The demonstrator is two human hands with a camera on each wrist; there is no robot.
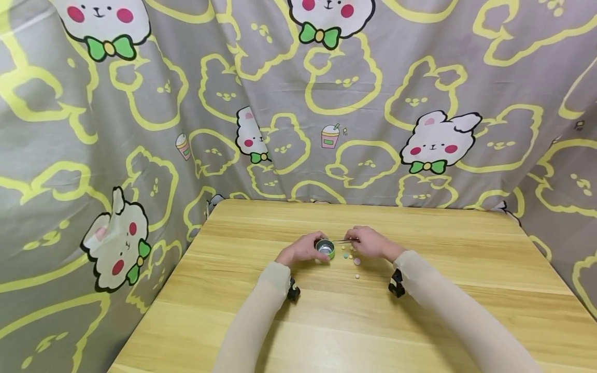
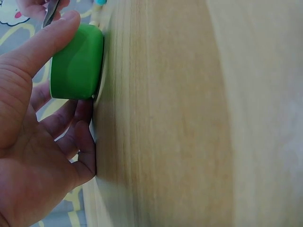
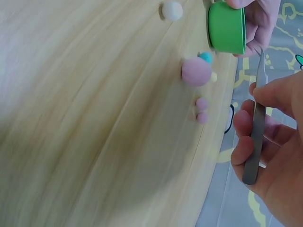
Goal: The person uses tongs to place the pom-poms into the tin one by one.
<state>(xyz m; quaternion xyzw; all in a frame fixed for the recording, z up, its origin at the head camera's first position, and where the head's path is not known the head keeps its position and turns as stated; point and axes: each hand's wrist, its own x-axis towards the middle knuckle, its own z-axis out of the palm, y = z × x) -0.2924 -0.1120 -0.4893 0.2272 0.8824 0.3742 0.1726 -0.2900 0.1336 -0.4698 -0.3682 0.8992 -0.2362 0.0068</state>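
Note:
My left hand (image 1: 305, 247) grips a small round green tin (image 1: 325, 249) standing on the table, its open top facing up and its metallic inside showing. In the left wrist view the thumb presses the green wall (image 2: 78, 61) and the fingers curl round the far side. Just right of it, my right hand (image 1: 370, 242) pinches metal tweezers (image 3: 258, 137), whose tips reach the tin's rim. Beside the tin lie small balls: a larger pink one (image 3: 196, 71), a white one (image 3: 172, 11), a teal one (image 3: 205, 57), a cream one (image 3: 214, 77) and two small pink ones (image 3: 201, 105).
The wooden table (image 1: 336, 326) extends round both hands, its back edge meeting a grey patterned curtain (image 1: 364, 171). More curtain hangs at the left and right sides. A black wrist camera (image 1: 396, 284) sits under the right sleeve, another (image 1: 293, 290) under the left.

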